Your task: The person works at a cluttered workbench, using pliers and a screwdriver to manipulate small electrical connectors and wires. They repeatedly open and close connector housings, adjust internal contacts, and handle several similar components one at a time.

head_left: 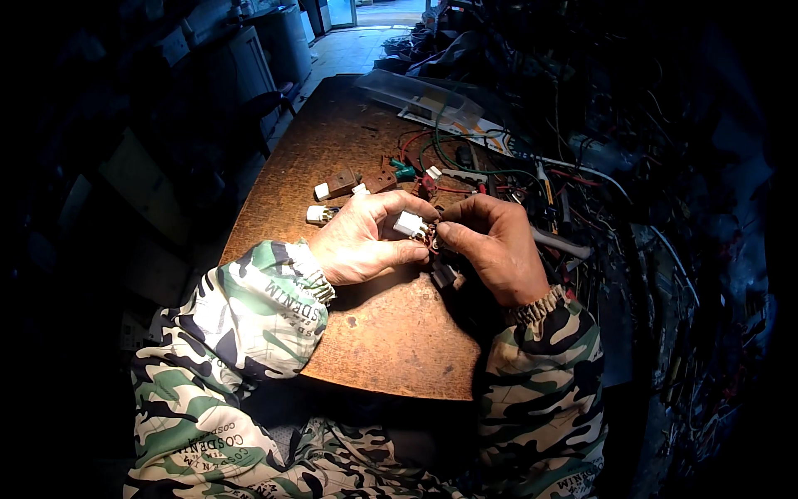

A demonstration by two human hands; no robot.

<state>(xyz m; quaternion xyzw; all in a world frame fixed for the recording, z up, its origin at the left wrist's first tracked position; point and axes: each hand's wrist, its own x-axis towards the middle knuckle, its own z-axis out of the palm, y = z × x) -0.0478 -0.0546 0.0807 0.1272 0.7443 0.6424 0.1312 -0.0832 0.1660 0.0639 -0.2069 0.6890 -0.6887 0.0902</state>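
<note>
A white plastic connector [409, 224] with short wires [431, 239] coming out of one end sits between the thumb and forefinger of my left hand [356, 237]. My right hand [501, 254] closes in a pinch at the wire end, its thumb and forefinger close to the left fingertips. What exactly the right fingertips hold is hidden. Below them a small black block [444, 274] shows above the wooden table [382, 341]. Left of my left hand lies another white-ended connector [319, 214], partly covered by the hand.
Beyond my hands lie brown blocks [342, 182], one with a white end, green clips [402, 170] and red and green wires. A clear plastic tray [420, 98] stands at the far edge. Tools and a tangle of cables [598, 208] crowd the right side.
</note>
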